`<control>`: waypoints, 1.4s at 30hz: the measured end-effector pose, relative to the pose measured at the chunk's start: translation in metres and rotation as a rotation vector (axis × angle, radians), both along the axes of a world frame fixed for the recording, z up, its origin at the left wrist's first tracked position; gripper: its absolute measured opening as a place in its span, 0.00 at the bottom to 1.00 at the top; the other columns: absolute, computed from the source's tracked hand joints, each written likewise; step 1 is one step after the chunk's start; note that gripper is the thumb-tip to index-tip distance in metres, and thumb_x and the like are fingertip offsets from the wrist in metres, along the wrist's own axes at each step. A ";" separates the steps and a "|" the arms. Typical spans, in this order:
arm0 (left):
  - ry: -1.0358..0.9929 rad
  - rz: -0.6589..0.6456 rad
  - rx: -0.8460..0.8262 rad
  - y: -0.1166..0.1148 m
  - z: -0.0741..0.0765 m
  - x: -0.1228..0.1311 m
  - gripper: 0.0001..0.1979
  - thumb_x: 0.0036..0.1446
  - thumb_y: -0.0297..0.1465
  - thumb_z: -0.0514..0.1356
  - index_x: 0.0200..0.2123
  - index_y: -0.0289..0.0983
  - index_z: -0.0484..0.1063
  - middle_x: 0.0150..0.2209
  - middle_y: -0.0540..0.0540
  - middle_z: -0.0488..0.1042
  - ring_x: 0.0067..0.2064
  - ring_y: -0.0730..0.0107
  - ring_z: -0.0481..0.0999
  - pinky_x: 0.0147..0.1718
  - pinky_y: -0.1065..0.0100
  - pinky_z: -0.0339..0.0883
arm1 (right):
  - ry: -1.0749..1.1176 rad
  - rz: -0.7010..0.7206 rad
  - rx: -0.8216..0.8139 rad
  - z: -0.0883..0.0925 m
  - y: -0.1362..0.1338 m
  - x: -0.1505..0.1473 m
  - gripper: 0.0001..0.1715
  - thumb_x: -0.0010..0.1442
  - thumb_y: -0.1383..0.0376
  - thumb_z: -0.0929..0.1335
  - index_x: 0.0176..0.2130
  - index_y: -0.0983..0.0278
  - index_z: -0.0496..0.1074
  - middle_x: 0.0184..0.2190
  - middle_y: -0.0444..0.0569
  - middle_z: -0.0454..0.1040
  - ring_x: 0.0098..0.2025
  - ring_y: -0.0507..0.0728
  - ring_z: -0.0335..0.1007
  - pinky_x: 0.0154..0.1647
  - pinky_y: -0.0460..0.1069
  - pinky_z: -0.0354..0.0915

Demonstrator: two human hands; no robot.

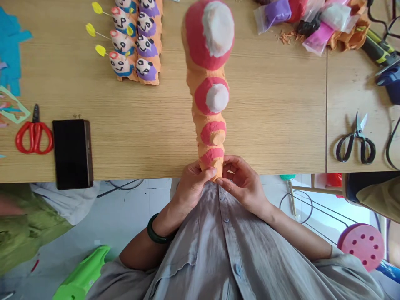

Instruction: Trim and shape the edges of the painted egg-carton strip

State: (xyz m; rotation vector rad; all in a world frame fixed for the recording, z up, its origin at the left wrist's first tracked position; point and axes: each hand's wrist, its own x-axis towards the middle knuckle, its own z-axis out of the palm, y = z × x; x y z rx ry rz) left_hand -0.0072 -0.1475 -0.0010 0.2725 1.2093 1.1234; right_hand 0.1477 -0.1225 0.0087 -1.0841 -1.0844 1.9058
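An orange egg-carton strip [200,109] stands up in front of me, its far end raised toward the camera. Its bumps carry pinkish-red clay [193,37]; the two uppermost also have white clay [217,29] on top, while the lower ones show bare orange tips. My left hand [194,183] grips the near end, thumb across the lowest bump. On the other side my right hand [242,183] pinches that end's edge between thumb and fingers.
Decorated egg-carton strips with little faces [137,46] lie at the back left. Nearer are red-handled scissors [34,135] and a black phone [72,152]. Clay packets [325,25] sit back right, black-handled scissors [356,141] at right. Other people sit at both sides.
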 end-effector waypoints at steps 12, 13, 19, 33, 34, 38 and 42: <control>-0.244 -0.143 0.136 0.003 0.008 -0.013 0.14 0.55 0.41 0.67 0.30 0.35 0.81 0.31 0.44 0.76 0.34 0.65 0.73 0.36 0.63 0.70 | 0.136 0.034 -0.179 0.002 0.012 0.008 0.22 0.64 0.55 0.78 0.53 0.60 0.76 0.42 0.48 0.81 0.35 0.54 0.78 0.40 0.52 0.77; -0.245 -0.147 0.141 0.003 0.007 -0.013 0.13 0.55 0.41 0.68 0.31 0.35 0.81 0.31 0.44 0.76 0.34 0.65 0.73 0.36 0.63 0.70 | 0.138 0.031 -0.180 0.001 0.012 0.008 0.22 0.64 0.55 0.78 0.53 0.60 0.76 0.42 0.48 0.81 0.35 0.54 0.78 0.40 0.52 0.77; -0.215 -0.133 0.164 0.004 0.004 -0.007 0.11 0.54 0.37 0.71 0.29 0.36 0.80 0.29 0.47 0.75 0.31 0.70 0.71 0.34 0.65 0.67 | 0.094 0.024 -0.143 0.000 0.011 0.006 0.22 0.62 0.54 0.78 0.52 0.59 0.75 0.38 0.46 0.80 0.36 0.54 0.78 0.39 0.52 0.78; -0.179 -0.040 0.065 0.006 0.009 -0.007 0.12 0.61 0.39 0.66 0.34 0.35 0.83 0.41 0.42 0.83 0.41 0.63 0.81 0.47 0.62 0.77 | -0.036 -0.090 -0.085 0.002 0.018 0.005 0.22 0.62 0.53 0.78 0.50 0.59 0.75 0.43 0.48 0.79 0.41 0.55 0.78 0.41 0.51 0.78; -0.149 -0.060 0.086 0.007 0.010 -0.009 0.12 0.61 0.38 0.66 0.37 0.35 0.84 0.44 0.41 0.84 0.44 0.61 0.82 0.50 0.61 0.77 | -0.050 -0.101 -0.085 0.002 0.019 0.006 0.21 0.63 0.52 0.77 0.50 0.59 0.76 0.42 0.47 0.79 0.41 0.55 0.78 0.42 0.52 0.78; -0.015 -0.188 0.110 0.005 0.012 -0.021 0.14 0.62 0.38 0.67 0.45 0.36 0.85 0.46 0.40 0.85 0.49 0.55 0.83 0.53 0.58 0.76 | -0.035 -0.123 -0.130 0.001 0.021 0.006 0.18 0.64 0.54 0.76 0.49 0.60 0.77 0.37 0.45 0.77 0.40 0.55 0.77 0.48 0.55 0.78; 0.112 -0.110 0.031 0.002 0.011 -0.035 0.14 0.59 0.38 0.69 0.41 0.33 0.85 0.37 0.40 0.84 0.37 0.64 0.81 0.39 0.64 0.78 | -0.032 -0.113 -0.123 0.000 0.023 0.009 0.17 0.63 0.56 0.76 0.49 0.61 0.78 0.41 0.48 0.79 0.42 0.56 0.78 0.48 0.55 0.79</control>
